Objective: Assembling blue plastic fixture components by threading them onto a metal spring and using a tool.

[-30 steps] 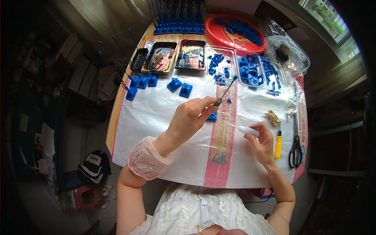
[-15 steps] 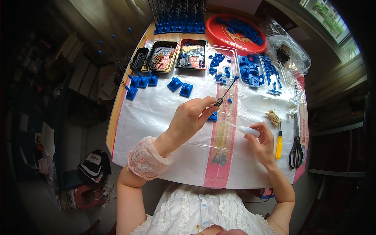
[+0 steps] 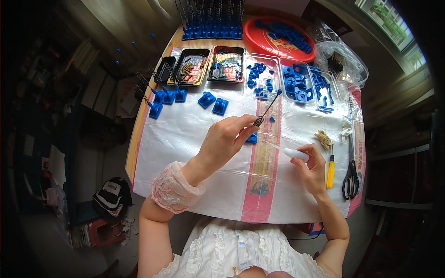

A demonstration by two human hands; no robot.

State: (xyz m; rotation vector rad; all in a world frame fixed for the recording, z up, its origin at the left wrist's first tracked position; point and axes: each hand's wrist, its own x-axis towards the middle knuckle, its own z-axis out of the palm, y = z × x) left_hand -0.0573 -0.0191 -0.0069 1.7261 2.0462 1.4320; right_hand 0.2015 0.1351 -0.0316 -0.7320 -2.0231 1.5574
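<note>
My left hand [image 3: 221,139] is closed, pinching a dark coil spring [image 3: 259,121] between thumb and fingertips. From the spring a thin rod slants up to the right and ends in a blue ball tip [image 3: 279,92]. Partly hidden below those fingers lies a blue plastic base [image 3: 252,138], with a small blue piece [image 3: 272,119] to its right. My right hand [image 3: 314,170] is wrapped round a small white squeeze bottle [image 3: 295,154], its thin nozzle pointing left toward the base without touching it. Several blue bases [image 3: 220,106] sit at the left of the table.
Black trays [image 3: 187,69] of small metal parts and clear trays [image 3: 296,83] of blue pieces line the back. Beyond are a red basin [image 3: 278,39] and a row of finished spring stands [image 3: 212,33]. A yellow-handled screwdriver [image 3: 330,171] and black scissors [image 3: 351,180] lie right.
My right hand and the white squeeze bottle have shifted slightly to the right. The left hand and the spring have stayed in place.
</note>
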